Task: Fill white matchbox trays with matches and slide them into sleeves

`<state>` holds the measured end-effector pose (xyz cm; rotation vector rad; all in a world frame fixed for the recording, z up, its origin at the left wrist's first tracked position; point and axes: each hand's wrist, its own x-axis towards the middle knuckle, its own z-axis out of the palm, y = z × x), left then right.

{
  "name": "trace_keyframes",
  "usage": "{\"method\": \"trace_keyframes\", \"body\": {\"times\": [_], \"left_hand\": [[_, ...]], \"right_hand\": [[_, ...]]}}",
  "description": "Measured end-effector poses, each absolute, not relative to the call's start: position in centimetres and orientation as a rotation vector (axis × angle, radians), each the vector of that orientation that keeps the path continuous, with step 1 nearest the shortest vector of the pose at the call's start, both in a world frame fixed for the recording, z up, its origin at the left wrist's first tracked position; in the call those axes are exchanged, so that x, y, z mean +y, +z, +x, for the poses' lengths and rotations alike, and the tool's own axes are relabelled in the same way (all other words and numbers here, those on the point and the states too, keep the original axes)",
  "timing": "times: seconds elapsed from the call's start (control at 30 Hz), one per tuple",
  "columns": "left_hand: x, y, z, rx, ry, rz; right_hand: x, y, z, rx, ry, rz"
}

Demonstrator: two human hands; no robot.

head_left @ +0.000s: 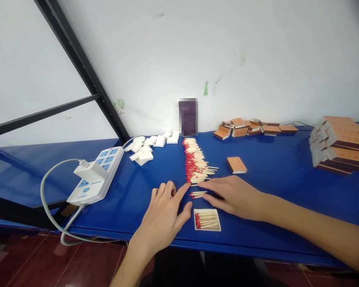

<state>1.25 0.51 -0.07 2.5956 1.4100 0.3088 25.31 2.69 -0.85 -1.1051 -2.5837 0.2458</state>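
Note:
A long pile of red-tipped matches (197, 159) lies on the blue table, heads to the left. At its near end my left hand (164, 211) has its index fingertip by a match head, thumb apart from it. My right hand (233, 197) reaches in from the other side, index finger at the stick end of that match and thumb by a small group of loose matches (199, 194). Both hands have their fingers apart. Just below them sits a white matchbox tray (207, 220) with several matches inside. An orange matchbox sleeve (236, 165) rests beyond my right hand.
White empty trays (143, 155) are heaped at the back left, near a power strip (98, 175) with a plugged-in adapter and cable. Orange matchbox covers (247, 127) lie along the wall. A stack of matchboxes (344, 145) stands at the right. A dark frame post (86, 67) rises at left.

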Motion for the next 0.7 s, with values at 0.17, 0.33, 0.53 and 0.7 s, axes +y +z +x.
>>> {"method": "trace_keyframes", "body": {"times": [0.17,0.33,0.53,0.7], "left_hand": [[0.57,-0.14,1.34,1.413,0.279,2.622],[0.65,-0.29,1.11,1.384,0.295,2.597],[0.75,-0.19,0.94,1.351,0.316,2.571],[0.63,0.03,1.01,1.339,0.364,2.57]], "right_hand": [[2.64,-0.81,25.35,-2.568,0.233,-1.11],[2.71,-1.29,25.35,-2.548,0.226,-1.114],[2.69,-1.35,25.44,-2.558,0.247,-1.137],[2.56,-1.21,25.51,-2.534,0.274,-1.119]]}}
